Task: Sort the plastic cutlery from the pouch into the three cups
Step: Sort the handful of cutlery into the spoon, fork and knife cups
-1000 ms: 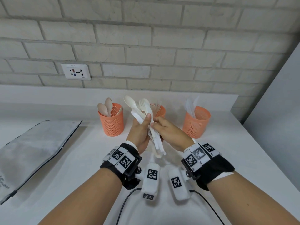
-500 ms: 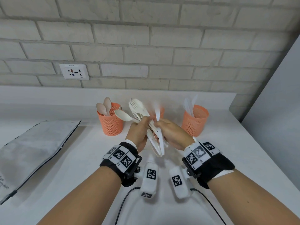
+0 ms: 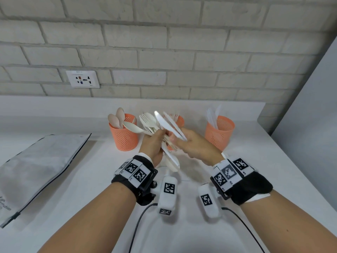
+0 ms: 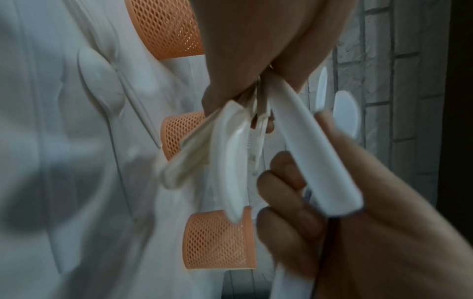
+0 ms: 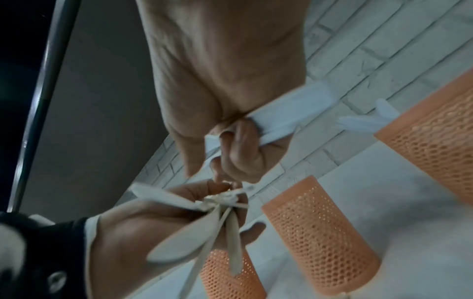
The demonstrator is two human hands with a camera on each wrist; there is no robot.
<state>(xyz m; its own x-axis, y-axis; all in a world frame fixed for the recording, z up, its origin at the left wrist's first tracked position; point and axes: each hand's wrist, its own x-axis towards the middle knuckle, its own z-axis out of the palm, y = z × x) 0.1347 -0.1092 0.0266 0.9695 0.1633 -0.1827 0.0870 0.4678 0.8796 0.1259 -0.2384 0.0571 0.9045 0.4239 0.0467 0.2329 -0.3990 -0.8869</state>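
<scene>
A: Looking down from the head camera, we see our left hand gripping a mixed bundle of cutlery above the worktop, fingers curled round the handles. Our right hand pinches two white knives drawn clear of the bundle.

B: So we judge the step to be separating knives. The right cup already holds knives, the left cup spoons, and the middle cup forks. The pouch lies flat, well to the left.

A: From the left wrist, the bundle's handles fan out below our curled fingers; the pieces look thin, smooth, pale and slippery. A knife handle crosses the right hand's fingertips.

B: From the right wrist, our fingers fold over the knife handles, pinching them against the palm. The left hand below clamps the crossed bundle.

A: Next, we think, the knives need carrying right and dropping handle-first into that cup, without dragging a fork along.
</scene>
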